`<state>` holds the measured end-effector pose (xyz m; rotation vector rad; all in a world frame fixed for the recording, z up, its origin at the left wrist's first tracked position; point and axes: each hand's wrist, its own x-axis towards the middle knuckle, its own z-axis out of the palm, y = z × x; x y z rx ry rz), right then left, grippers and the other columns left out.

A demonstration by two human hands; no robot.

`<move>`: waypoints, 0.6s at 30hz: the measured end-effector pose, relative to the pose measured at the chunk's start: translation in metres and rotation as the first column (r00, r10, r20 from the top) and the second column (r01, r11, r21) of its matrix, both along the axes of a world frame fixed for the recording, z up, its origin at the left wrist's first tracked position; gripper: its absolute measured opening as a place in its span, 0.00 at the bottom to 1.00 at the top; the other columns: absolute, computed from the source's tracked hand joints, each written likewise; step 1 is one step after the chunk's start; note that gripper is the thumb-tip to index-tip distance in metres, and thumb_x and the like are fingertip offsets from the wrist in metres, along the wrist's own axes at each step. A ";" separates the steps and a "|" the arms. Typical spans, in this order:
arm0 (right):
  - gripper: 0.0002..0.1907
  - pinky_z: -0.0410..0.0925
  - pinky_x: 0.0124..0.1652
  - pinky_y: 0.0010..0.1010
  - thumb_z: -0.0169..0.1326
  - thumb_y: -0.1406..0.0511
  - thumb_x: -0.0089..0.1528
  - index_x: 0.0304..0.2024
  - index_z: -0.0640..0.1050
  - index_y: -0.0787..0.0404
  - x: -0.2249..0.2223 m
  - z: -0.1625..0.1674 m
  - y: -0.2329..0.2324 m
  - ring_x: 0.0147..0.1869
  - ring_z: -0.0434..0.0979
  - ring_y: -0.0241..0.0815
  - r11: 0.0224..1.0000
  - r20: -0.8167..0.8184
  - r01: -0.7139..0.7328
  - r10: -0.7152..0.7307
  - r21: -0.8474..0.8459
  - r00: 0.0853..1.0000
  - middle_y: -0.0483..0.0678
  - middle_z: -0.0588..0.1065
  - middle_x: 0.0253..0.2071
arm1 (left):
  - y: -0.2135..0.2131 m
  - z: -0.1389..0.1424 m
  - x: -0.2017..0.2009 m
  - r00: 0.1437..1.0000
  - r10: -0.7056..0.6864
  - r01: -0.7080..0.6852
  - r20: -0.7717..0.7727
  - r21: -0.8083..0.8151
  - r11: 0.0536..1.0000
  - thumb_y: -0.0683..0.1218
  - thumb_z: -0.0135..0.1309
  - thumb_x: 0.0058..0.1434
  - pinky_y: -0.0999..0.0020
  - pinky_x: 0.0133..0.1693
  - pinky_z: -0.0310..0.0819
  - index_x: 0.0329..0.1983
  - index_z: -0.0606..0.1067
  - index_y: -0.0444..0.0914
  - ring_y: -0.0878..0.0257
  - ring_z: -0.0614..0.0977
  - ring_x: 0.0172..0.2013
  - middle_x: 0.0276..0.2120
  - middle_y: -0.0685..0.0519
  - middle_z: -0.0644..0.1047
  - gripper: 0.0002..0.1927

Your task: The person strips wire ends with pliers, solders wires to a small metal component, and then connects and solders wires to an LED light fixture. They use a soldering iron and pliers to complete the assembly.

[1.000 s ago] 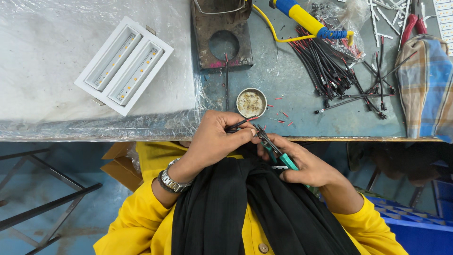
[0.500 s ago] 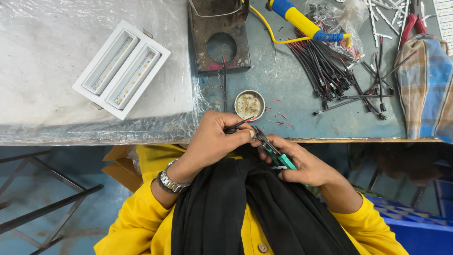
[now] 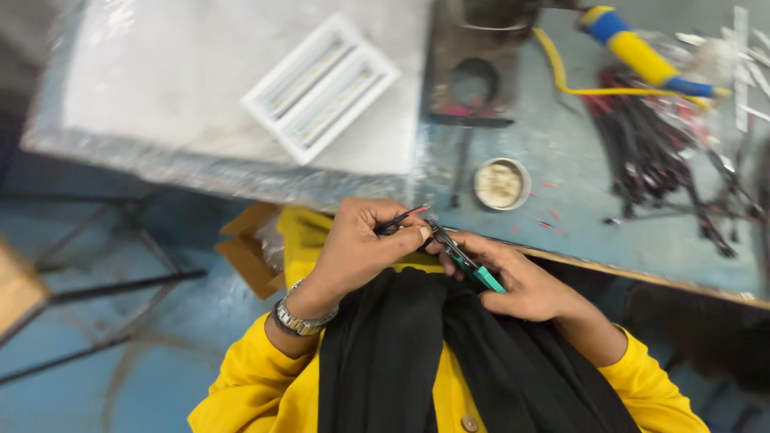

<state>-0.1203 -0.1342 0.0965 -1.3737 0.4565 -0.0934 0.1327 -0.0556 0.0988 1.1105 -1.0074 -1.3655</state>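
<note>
Head view: a small round tin [image 3: 499, 184] holds pale paste. Left hand [image 3: 357, 244] pinches red-and-black wires [image 3: 399, 219]; right hand [image 3: 513, 277] grips green-handled cutters [image 3: 465, 261] touching them.

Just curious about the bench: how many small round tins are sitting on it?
1. The round tin sits on the table, just beyond the left hand and right hand. Others may lie out of frame.

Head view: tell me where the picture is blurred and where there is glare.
Head view: motion blur smears the edges, worst at the wire pile and the yellow and blue tool; the left hand, right hand and cutters are sharper; soft glare lies on the plastic sheet around the white fixture.
</note>
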 end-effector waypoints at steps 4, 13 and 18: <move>0.43 0.63 0.61 0.34 0.52 0.70 0.48 0.70 0.65 0.66 0.043 -0.016 0.015 0.56 0.70 0.43 0.996 0.011 -0.087 0.086 0.037 0.996 0.50 0.71 0.54 | 0.039 -0.012 0.030 0.990 0.143 -0.143 -0.012 0.012 0.990 0.40 0.59 0.62 0.78 0.35 0.72 0.35 0.82 0.30 0.77 0.76 0.31 0.29 0.60 0.80 0.07; 0.48 0.58 0.70 0.42 0.54 0.67 0.48 0.73 0.60 0.69 0.061 0.003 0.010 0.69 0.69 0.50 0.989 0.007 0.009 -0.010 0.145 1.000 0.58 0.71 0.61 | 0.047 0.010 0.043 0.884 0.282 -0.266 0.374 -0.093 0.959 0.44 0.53 0.69 0.70 0.30 0.69 0.43 0.75 0.34 0.68 0.77 0.25 0.25 0.50 0.78 0.08; 0.49 0.58 0.71 0.42 0.55 0.65 0.47 0.73 0.60 0.69 0.052 0.009 0.003 0.70 0.70 0.50 0.989 -0.014 0.091 -0.090 0.117 0.996 0.58 0.71 0.62 | 0.026 0.013 0.034 0.827 0.300 -0.247 0.476 -0.173 0.953 0.45 0.54 0.69 0.67 0.24 0.63 0.42 0.77 0.36 0.66 0.74 0.19 0.21 0.50 0.76 0.07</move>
